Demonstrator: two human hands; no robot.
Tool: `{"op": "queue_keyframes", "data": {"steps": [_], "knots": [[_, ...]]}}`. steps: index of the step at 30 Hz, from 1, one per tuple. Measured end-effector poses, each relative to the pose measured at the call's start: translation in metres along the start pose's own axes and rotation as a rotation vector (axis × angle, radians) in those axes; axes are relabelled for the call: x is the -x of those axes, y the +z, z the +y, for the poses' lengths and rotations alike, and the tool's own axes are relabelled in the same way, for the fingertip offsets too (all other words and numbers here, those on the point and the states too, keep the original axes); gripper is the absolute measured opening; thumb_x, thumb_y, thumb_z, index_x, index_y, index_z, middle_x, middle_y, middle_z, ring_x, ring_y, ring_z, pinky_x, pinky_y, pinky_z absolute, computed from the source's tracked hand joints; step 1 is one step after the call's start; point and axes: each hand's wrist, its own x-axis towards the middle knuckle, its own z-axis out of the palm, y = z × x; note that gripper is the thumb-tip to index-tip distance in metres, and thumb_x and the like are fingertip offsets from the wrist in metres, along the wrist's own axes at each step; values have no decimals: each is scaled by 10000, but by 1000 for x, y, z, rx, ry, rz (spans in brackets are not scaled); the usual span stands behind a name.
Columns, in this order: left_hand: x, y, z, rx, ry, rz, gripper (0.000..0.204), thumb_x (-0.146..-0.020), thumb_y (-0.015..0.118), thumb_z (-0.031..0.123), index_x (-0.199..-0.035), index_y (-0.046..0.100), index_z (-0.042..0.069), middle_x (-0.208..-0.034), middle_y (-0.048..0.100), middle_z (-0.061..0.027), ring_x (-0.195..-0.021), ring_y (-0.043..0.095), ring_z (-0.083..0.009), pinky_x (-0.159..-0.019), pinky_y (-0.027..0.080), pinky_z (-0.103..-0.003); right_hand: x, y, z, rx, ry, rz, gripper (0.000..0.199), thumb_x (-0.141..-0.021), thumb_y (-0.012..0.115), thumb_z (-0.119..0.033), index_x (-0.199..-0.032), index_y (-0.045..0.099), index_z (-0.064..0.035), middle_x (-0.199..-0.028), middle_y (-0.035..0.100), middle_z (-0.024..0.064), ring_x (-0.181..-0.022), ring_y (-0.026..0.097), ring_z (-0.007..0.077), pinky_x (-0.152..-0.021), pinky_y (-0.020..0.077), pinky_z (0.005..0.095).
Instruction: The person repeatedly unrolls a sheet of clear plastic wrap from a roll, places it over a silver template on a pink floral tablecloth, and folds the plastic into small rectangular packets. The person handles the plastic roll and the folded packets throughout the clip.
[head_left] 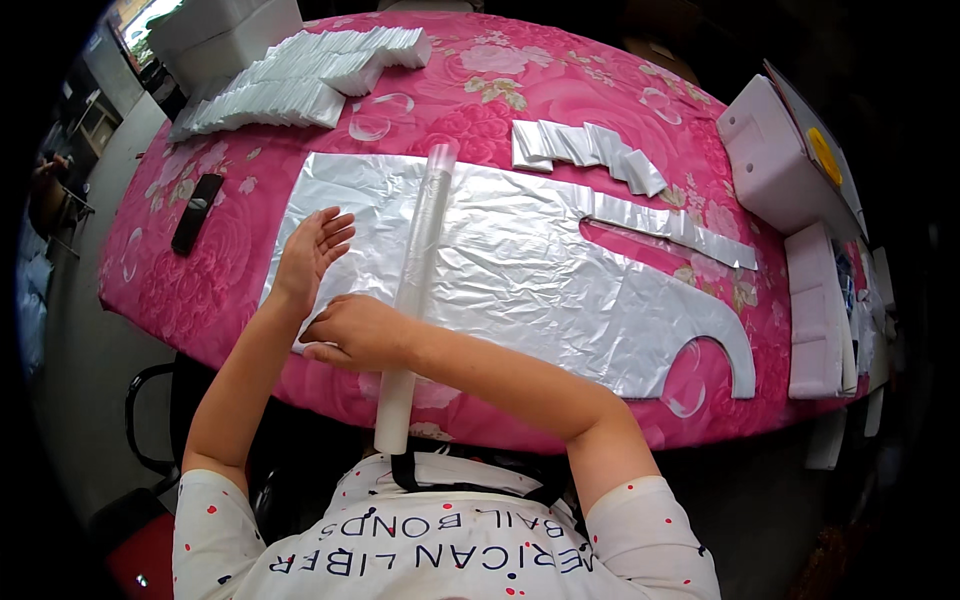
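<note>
A thin silvery-white plastic apron lies spread on the table, with a curved neck end at the right and a long narrow strip along its far side. Across its left part rests a translucent whitish tube, its near end sticking out over the table edge. My left hand hovers above the apron's left end, fingers stretched and holding nothing. My right hand reaches left across the tube. Its fingers are bent in a pinch at the apron's near left edge; the fingertips are partly hidden.
Many folded white packets lie in rows at the far left, by a white foam box. Several more packets sit behind the apron. A black phone lies at left. Foam boxes stand at the right on the pink flowered tablecloth.
</note>
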Motion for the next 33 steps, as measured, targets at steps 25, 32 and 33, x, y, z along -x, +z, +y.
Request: {"op": "queue_keyframes", "data": {"steps": [25,32,33], "knots": [[155,-64,-31,-478,-133,19,664,-731,715,121,-1280,379,-40,-1046,584,-137,-912,591,-219,-786,480,-327,-103,82,36,-334,628,983,835,-704,592,-134,-1390,150,43,-1330,336,259,-1217,389,323,-1053,271,438],[152,-5,-12,593,-345,-606,850,-726,667,355,-1326,286,-110,-1048,583,-206,-793,625,-195,-721,526,-315,-35,-21,-17,-1751,230,663,688,-728,679,-219,-1274,320,-4,-882,554,62,-770,574,129,-749,509,301],[150,9,-4,531,-404,-616,850,-731,666,355,-1327,282,-113,-1043,586,-210,-782,627,-198,-715,526,-313,-23,-31,-20,-1706,245,693,684,-729,680,-224,-1267,322,-1,-877,556,62,-767,576,129,-746,509,302]]}}
